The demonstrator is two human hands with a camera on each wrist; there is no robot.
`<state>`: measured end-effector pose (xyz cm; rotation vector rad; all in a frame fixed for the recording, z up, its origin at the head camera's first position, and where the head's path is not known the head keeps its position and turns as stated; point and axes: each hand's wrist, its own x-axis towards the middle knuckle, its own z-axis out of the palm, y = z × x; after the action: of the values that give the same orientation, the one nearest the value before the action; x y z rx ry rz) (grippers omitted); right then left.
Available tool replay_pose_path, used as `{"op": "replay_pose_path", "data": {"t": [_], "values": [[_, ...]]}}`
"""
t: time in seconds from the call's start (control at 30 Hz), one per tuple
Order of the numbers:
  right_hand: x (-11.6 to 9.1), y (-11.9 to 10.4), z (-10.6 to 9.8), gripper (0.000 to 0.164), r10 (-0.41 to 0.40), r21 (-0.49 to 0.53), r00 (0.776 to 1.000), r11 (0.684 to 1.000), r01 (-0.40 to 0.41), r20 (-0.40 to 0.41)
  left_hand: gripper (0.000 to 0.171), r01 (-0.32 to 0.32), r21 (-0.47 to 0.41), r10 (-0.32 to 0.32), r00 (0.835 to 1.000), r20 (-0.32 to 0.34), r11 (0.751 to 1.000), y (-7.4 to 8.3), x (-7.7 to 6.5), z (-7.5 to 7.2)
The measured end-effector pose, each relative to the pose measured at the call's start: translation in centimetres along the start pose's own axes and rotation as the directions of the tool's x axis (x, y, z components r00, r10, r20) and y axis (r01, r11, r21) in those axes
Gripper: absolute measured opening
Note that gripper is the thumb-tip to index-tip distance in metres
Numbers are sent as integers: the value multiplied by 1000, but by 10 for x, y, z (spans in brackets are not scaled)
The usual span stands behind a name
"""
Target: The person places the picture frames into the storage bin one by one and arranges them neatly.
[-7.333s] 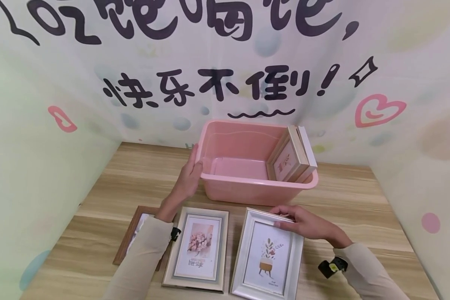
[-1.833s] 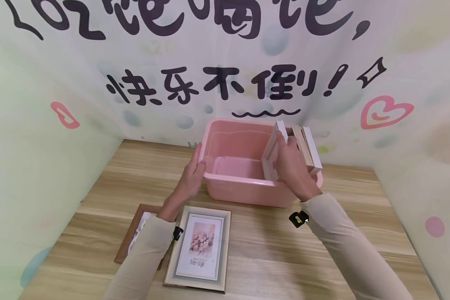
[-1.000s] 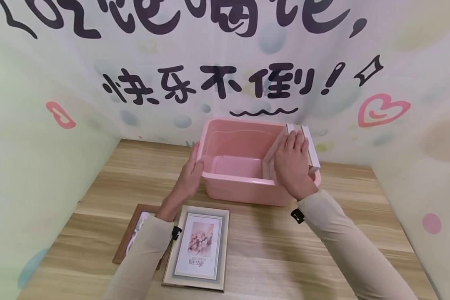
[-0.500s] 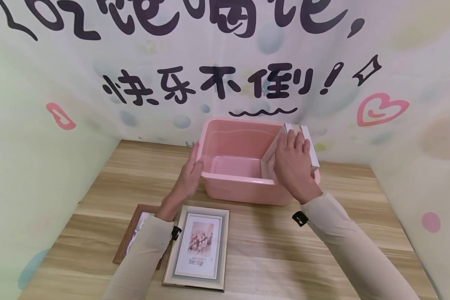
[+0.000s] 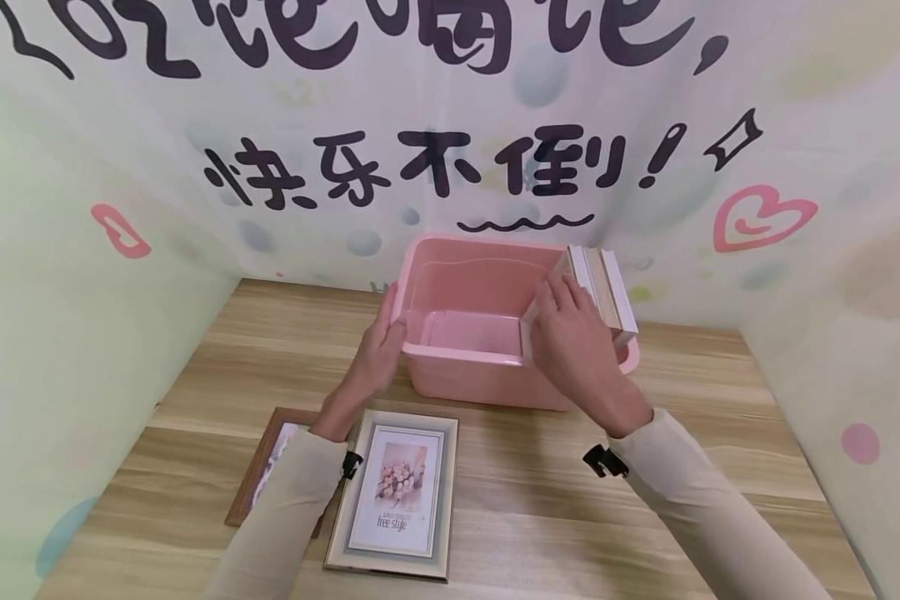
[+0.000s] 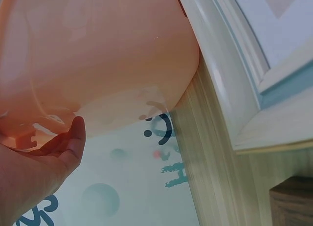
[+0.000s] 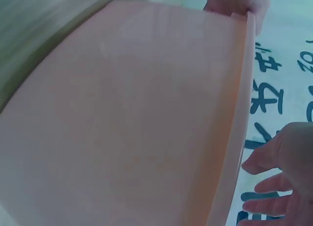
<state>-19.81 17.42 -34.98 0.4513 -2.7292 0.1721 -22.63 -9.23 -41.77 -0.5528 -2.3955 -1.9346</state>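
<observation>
While upright, frames (image 5: 600, 292) lean rightward — tops up.

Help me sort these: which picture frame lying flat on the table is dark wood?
The dark wood frame at the far left, half under the left sleeve; the gold-edged flower frame beside it is pale.

Pink bin (image 5: 487, 379): smooth plastic, slight gloss, highlights on the inner wall. Surface (image 5: 720, 450): light wood-grain laminate, matt. Framed flower print (image 5: 393, 496): silvery moulded border with satin sheen, glazed paper print. Brown frame (image 5: 258, 467): dark wood look, matt. Upright frames (image 5: 603, 292) in bin: white and pale wood-tone edges. Sleeves (image 5: 708, 508): beige knit cloth, matt.
</observation>
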Motion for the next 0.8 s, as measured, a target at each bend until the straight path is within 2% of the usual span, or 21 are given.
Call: {"op": "replay_pose_path", "data": {"t": [0.1, 0.23, 0.4, 0.5, 0.57, 0.7, 0.8], "values": [[-4, -3, 2, 44, -74, 46, 995, 996, 77, -68, 59, -5, -3, 5, 1000, -8, 1000, -9, 2, 0], [-9, -9, 4, 45, -150, 113, 982, 980, 164, -116, 59, -10, -5, 10, 1000, -15, 1000, -12, 2, 0], [-16, -19, 6, 51, -236, 219, 961, 939, 263, -143, 60, -19, -4, 19, 1000, -18, 1000, -13, 2, 0], [-21, -24, 9, 53, -296, 259, 941, 908, 330, -163, 61, -15, -2, 15, 1000, -19, 1000, -13, 2, 0], [-24, -28, 11, 54, -349, 277, 920, 879, 388, -180, 61, -20, -4, 20, 1000, -17, 1000, -14, 2, 0], [-31, -35, 17, 51, -475, 294, 847, 796, 529, -238, 61, -16, 1, 16, 1000, -19, 1000, -13, 2, 0], [-37, -40, 24, 47, -534, 316, 799, 735, 600, -275, 60, -10, 1, 10, 1000, -18, 1000, -13, 1, 0]]}}
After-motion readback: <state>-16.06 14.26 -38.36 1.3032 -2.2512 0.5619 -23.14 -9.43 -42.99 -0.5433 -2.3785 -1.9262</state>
